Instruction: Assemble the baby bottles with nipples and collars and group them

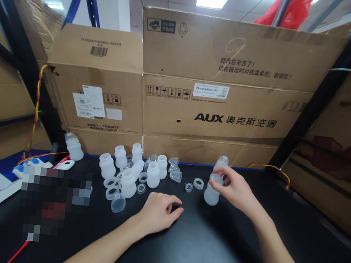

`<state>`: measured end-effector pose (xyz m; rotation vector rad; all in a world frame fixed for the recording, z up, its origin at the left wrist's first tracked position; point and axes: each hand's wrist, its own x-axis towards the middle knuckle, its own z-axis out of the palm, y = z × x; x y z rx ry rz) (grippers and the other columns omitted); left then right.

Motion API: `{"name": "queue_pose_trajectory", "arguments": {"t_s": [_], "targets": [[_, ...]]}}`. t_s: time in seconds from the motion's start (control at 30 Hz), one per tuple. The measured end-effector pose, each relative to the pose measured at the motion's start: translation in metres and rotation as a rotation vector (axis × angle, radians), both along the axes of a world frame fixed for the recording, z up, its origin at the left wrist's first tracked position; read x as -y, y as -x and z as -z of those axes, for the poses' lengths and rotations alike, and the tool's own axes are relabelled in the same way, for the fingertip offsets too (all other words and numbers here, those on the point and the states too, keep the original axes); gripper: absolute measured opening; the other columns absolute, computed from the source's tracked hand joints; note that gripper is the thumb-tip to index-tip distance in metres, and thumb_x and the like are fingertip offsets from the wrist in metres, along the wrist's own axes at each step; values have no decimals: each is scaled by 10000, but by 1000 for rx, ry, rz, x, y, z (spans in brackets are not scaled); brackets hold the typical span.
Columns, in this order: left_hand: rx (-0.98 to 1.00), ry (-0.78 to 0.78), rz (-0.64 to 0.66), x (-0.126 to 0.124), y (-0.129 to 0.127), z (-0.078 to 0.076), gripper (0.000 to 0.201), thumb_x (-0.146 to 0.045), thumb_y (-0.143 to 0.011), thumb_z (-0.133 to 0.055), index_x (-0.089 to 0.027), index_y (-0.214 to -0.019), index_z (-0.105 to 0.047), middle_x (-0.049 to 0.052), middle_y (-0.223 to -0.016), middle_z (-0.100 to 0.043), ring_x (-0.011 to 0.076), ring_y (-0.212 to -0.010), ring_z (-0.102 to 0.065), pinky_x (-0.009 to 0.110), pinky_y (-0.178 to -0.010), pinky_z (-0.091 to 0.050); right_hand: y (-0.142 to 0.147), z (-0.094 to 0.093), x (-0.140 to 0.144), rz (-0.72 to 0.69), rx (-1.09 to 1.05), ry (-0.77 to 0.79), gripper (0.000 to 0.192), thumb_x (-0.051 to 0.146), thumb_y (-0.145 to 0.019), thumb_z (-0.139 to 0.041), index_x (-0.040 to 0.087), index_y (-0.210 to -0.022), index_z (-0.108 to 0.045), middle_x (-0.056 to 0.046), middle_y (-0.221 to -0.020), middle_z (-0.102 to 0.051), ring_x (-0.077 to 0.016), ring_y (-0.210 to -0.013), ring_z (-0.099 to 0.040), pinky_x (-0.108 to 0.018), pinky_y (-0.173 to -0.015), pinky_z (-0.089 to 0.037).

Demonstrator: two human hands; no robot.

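Right hand [234, 189] pinched on upper part of a capped translucent bottle [214, 182], fingers wrapped at the neck; bottle stands upright on the black tabletop [213, 245], right of centre. Left hand [157, 212] rests on tabletop, fingers loosely curled, holding nothing, well apart from the bottle. Just left of the bottle: a ring [198, 183] and a small disc [188, 187], flat on the tabletop. Further left, cluster of uncapped translucent bottles [129, 172] with loose rings and clear caps among them; one clear cup [118, 203] on its side nearest the left forearm. One capped bottle [74, 146] apart at far left near the boxes. Blurred patch front left; white and blue items beside it, can't tell what. Cardboard boxes [212, 89] stacked behind, along tabletop's back edge.
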<state>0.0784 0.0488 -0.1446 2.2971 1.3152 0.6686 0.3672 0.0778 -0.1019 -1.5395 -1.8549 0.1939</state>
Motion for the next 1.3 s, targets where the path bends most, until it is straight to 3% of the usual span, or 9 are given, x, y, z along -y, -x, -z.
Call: {"name": "queue_pose_trajectory", "arguments": {"t_s": [0.17, 0.37, 0.67, 1.03, 1.2, 1.23, 1.3], "targets": [[-62, -24, 29, 0, 0, 2, 219, -397, -894, -630, -290, -1003, -787, -33, -662, -695, 129, -639, -632, 244, -659, -376, -4, 11, -10, 88, -38, -65, 425, 515, -841, -643, 264, -1183, -627, -20, -1109, -683, -136, -682, -625, -260, -657, -470], [-79, -34, 44, 0, 1, 0, 209, -377, -899, -626, -292, -1001, -787, -32, -676, -706, 126, -635, -630, 244, -647, -369, 10, 14, -11, 81, -64, -128, 603, 515, -896, -610, 305, -1431, -427, -20, -1224, -680, -163, -745, -690, -298, -735, -522], [-77, -51, 67, 0, 1, 0, 204, -362, -893, -627, -285, -991, -789, -33, -679, -705, 122, -631, -623, 243, -652, -381, 11, 25, -20, 166, 37, -210, 609, 465, -937, -580, 290, -1482, -371, -27, -1277, -664, -198, -867, -720, -304, -731, -546], [-60, -53, 106, 0, 3, 0, 202, -352, -872, -655, -264, -990, -793, -20, -666, -685, 129, -613, -595, 250, -640, -371, 8, 27, -22, 167, 116, -216, 624, 358, -926, -560, 266, -1514, -375, -67, -1325, -626, -172, -786, -696, -295, -718, -551], [175, 44, 57, 0, 0, 3, 195, -364, -866, -673, -253, -976, -791, -29, -622, -629, 105, -580, -531, 231, -623, -385, 23, 19, -10, 191, 39, -364, 451, 371, -950, -543, 240, -1382, -537, -96, -1343, -573, -130, -702, -640, -272, -657, -518], [278, 63, 25, -1, 0, 3, 220, -388, -872, -669, -243, -991, -784, -24, -639, -624, 103, -583, -519, 226, -615, -392, 29, 17, -5, 138, 10, -398, 358, 364, -964, -530, 226, -1287, -598, -92, -1274, -601, -121, -683, -619, -266, -658, -509], [493, 88, -29, -2, 0, 0, 300, -445, -892, -646, -223, -1058, -760, 2, -747, -646, 111, -643, -538, 222, -621, -416, 47, 15, 6, -98, 6, -403, 224, 332, -988, -499, 202, -1077, -657, -73, -1055, -652, -122, -683, -596, -252, -672, -493]]}}
